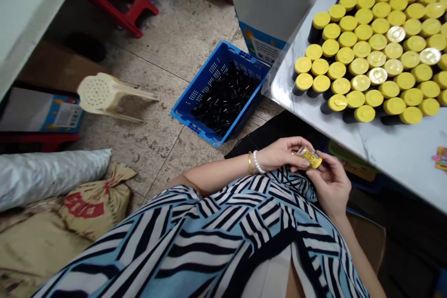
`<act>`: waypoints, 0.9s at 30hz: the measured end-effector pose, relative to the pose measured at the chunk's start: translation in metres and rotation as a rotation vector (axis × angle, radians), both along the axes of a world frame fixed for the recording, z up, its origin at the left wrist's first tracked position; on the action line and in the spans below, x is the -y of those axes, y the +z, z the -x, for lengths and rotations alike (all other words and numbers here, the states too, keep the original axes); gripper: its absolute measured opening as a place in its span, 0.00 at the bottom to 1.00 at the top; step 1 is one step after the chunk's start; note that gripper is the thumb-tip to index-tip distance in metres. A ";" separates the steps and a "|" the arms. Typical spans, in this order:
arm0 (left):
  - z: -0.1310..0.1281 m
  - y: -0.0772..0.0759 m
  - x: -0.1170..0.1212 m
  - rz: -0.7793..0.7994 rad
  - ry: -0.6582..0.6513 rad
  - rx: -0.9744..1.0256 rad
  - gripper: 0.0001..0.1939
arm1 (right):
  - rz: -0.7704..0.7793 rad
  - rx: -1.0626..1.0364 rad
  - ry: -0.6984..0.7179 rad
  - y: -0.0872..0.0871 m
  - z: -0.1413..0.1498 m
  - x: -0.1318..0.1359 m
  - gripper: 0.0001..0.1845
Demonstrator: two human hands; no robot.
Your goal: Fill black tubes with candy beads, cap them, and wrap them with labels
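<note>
In front of my body, beside the table, my left hand (290, 153) pinches a small yellow cylinder (310, 157) with a printed label between thumb and fingers. My right hand (331, 181) has its fingers closed around the other end of the same cylinder. The cylinder lies tilted, and part of its near end is hidden by my fingers. To the upper right, many black cylinders with yellow caps (365, 112) stand upright in close rows on the marble-patterned table (394, 158).
A blue plastic crate (199, 79) of small black pieces sits on the floor. Behind it stands a tall cardboard box (268, 4). A cream stool (101, 93) lies on its side, and sacks (94, 200) lie lower left. A red stool (122, 0) is farther back.
</note>
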State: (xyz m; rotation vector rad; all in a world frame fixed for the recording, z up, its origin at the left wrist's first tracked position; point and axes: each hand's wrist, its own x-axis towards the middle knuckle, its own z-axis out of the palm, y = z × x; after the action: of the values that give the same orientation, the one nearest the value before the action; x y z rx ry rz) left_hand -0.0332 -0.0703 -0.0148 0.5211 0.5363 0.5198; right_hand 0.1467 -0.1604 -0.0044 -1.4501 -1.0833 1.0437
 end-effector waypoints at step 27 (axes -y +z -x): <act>0.008 0.024 -0.014 -0.506 0.036 -0.484 0.26 | -0.092 0.176 0.056 0.007 -0.008 -0.001 0.23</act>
State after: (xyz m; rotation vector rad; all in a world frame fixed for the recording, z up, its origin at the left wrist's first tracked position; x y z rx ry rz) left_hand -0.0411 -0.0565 0.0095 1.1378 0.8819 0.5670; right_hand 0.1548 -0.1598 0.0023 -1.4652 -1.2871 0.9052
